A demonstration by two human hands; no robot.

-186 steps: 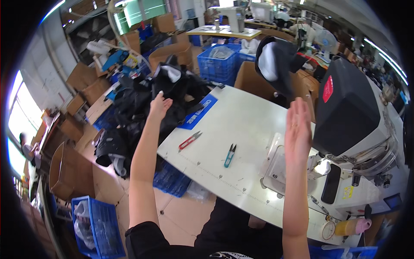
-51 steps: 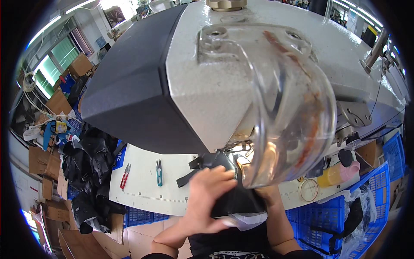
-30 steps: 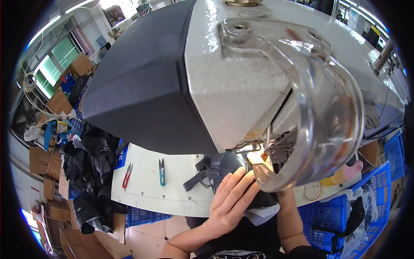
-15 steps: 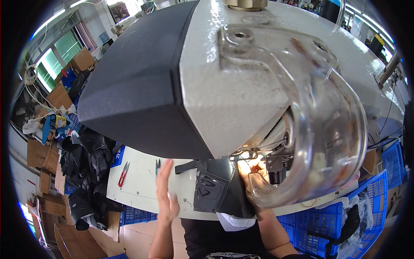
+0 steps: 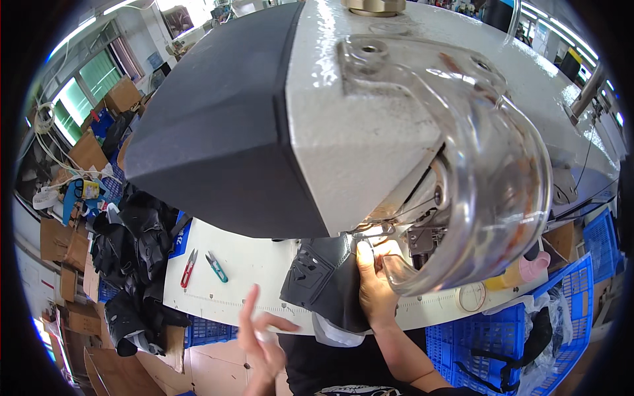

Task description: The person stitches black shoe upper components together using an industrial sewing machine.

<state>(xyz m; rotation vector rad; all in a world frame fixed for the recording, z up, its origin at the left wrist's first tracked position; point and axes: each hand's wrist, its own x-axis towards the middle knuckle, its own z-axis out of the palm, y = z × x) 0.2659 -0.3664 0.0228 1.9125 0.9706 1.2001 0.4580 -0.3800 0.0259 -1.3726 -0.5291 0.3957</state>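
Observation:
A black leather-like panel [image 5: 340, 280] with a raised, moulded patch lies on the white sewing table [image 5: 231, 297] below the sewing machine head [image 5: 224, 132]. My right hand [image 5: 378, 287] grips its right edge close to the presser foot area, thumb on top; some fingertips are hidden behind the clear guard. White lining [image 5: 337, 333] hangs below the panel at the table's front edge. My left hand [image 5: 265, 340] is off the panel, over the front edge, fingers apart and nothing in them. Beyond it lie green thread snips [image 5: 216, 267] and red thread snips [image 5: 189, 268].
The machine's clear plastic guard [image 5: 502, 198] curves out at the right. Black bag pieces [image 5: 135, 254] are heaped at the left, near cardboard boxes [image 5: 82, 317]. A blue crate [image 5: 472, 343] stands at the front right, below a roll of clear tape [image 5: 471, 298] and a pink-topped bottle [image 5: 528, 267].
My left hand has drawn back toward me and its fingers have spread. The green snips now lie farther left, turned. The panel and my right hand have shifted slightly left and tilted.

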